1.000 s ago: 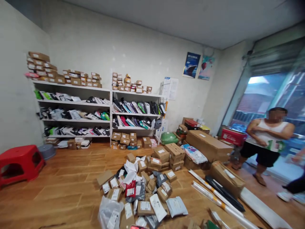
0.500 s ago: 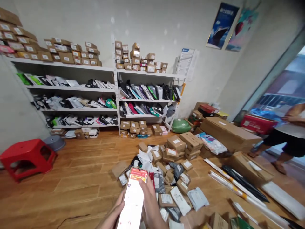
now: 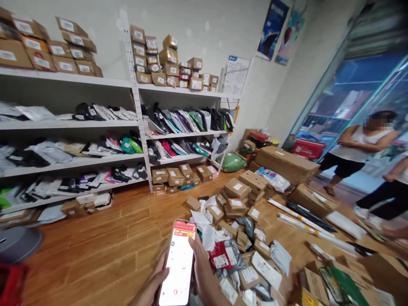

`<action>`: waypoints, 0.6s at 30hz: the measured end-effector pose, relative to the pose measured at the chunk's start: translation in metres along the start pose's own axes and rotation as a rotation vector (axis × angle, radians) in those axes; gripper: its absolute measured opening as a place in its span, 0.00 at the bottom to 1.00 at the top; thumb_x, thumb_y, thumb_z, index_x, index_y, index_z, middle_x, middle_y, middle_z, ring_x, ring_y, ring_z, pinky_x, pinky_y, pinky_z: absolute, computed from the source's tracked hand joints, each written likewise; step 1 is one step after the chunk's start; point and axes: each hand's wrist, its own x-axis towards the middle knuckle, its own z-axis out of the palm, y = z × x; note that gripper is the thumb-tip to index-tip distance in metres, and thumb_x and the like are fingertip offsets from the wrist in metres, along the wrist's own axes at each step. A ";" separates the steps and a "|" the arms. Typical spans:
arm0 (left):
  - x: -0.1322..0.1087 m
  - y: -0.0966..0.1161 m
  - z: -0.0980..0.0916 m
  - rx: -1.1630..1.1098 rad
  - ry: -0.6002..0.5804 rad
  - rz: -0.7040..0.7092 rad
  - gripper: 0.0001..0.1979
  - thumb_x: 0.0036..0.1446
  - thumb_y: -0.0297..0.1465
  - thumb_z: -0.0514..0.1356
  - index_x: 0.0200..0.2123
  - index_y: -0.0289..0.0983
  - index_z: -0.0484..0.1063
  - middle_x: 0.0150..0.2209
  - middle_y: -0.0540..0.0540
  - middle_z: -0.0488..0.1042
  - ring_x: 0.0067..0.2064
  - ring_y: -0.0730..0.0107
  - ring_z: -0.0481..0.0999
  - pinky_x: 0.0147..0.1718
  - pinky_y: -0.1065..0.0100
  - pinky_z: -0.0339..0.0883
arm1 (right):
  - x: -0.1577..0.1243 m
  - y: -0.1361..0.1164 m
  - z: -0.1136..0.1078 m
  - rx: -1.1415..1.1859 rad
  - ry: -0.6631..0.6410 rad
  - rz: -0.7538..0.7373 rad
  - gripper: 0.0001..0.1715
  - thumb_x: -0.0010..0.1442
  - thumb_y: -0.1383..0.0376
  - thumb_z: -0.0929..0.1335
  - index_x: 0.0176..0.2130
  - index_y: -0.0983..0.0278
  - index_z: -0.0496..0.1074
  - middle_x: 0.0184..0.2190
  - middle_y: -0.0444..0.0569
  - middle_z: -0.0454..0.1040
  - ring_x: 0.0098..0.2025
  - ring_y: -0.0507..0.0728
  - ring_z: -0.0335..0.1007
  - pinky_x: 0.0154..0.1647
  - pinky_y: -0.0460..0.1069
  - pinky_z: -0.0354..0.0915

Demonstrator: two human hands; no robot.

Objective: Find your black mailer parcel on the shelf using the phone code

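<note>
A smartphone with a lit red-and-white screen stands upright at the bottom centre. My left hand grips its left edge with curled fingers. My right hand wraps its right edge, the thumb lying on the screen's side. Just beyond the phone, a heap of parcels lies on the wooden floor: small cardboard boxes, grey and white mailer bags, and one red bag.
White shelving along the left wall carries labelled boxes on top and bagged parcels below. A long carton, tubes and flat boxes lie at right. Two people stand by the glass front. A grey stool sits at left.
My view has swung down and moved toward the shelves. Both hands came up into view holding the phone, and they keep it. A second person has come into sight at the right edge.
</note>
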 end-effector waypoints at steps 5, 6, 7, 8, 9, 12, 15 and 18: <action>0.027 0.066 -0.039 -0.048 -0.046 -0.078 0.42 0.54 0.35 0.53 0.63 0.48 0.27 0.62 0.42 0.57 0.50 0.45 0.69 0.24 0.59 0.71 | 0.034 0.008 0.037 -0.120 -0.183 0.004 0.34 0.45 0.67 0.66 0.53 0.60 0.61 0.48 0.48 0.73 0.51 0.60 0.66 0.51 0.54 0.61; 0.035 0.076 -0.045 -0.052 -0.065 -0.065 0.42 0.52 0.34 0.53 0.63 0.48 0.28 0.60 0.40 0.60 0.47 0.46 0.72 0.21 0.60 0.71 | 0.042 0.009 0.043 -0.115 -0.203 0.029 0.38 0.42 0.69 0.65 0.55 0.59 0.59 0.48 0.47 0.73 0.50 0.60 0.66 0.49 0.55 0.62; 0.043 0.085 -0.049 -0.060 -0.085 -0.058 0.43 0.51 0.33 0.54 0.63 0.48 0.29 0.58 0.40 0.63 0.44 0.48 0.73 0.21 0.61 0.71 | 0.051 0.009 0.047 -0.106 -0.212 0.041 0.42 0.39 0.71 0.64 0.55 0.58 0.58 0.48 0.47 0.73 0.49 0.60 0.67 0.47 0.54 0.63; 0.052 0.093 -0.053 -0.067 -0.102 -0.053 0.44 0.49 0.31 0.54 0.64 0.48 0.30 0.56 0.40 0.65 0.42 0.50 0.74 0.21 0.63 0.71 | 0.060 0.010 0.050 -0.110 -0.207 0.036 0.44 0.37 0.72 0.64 0.56 0.58 0.57 0.48 0.46 0.73 0.48 0.60 0.67 0.46 0.54 0.63; 0.061 0.101 -0.056 -0.070 -0.111 -0.053 0.45 0.48 0.31 0.55 0.64 0.47 0.31 0.54 0.40 0.67 0.41 0.51 0.74 0.21 0.63 0.71 | 0.070 0.010 0.053 -0.128 -0.191 0.020 0.45 0.36 0.72 0.63 0.56 0.58 0.56 0.47 0.46 0.73 0.48 0.59 0.67 0.45 0.54 0.63; 0.087 0.122 -0.062 -0.032 -0.092 -0.054 0.43 0.47 0.30 0.55 0.64 0.46 0.36 0.51 0.41 0.69 0.45 0.54 0.73 0.27 0.64 0.73 | 0.102 0.010 0.057 -0.188 -0.156 -0.026 0.45 0.37 0.73 0.64 0.56 0.58 0.55 0.47 0.46 0.71 0.48 0.59 0.65 0.46 0.53 0.62; 0.108 0.142 -0.067 0.034 -0.100 -0.055 0.42 0.48 0.30 0.55 0.63 0.46 0.36 0.53 0.41 0.68 0.47 0.54 0.71 0.29 0.63 0.73 | 0.132 0.008 0.061 -0.130 -0.178 -0.043 0.45 0.39 0.71 0.63 0.57 0.58 0.53 0.48 0.47 0.71 0.48 0.59 0.65 0.46 0.53 0.62; 0.125 0.159 -0.072 0.067 -0.142 -0.038 0.47 0.46 0.31 0.55 0.63 0.46 0.28 0.55 0.39 0.65 0.45 0.50 0.72 0.24 0.61 0.73 | 0.157 0.006 0.070 -0.116 -0.170 -0.068 0.44 0.42 0.70 0.64 0.58 0.58 0.51 0.46 0.47 0.72 0.46 0.59 0.66 0.46 0.53 0.62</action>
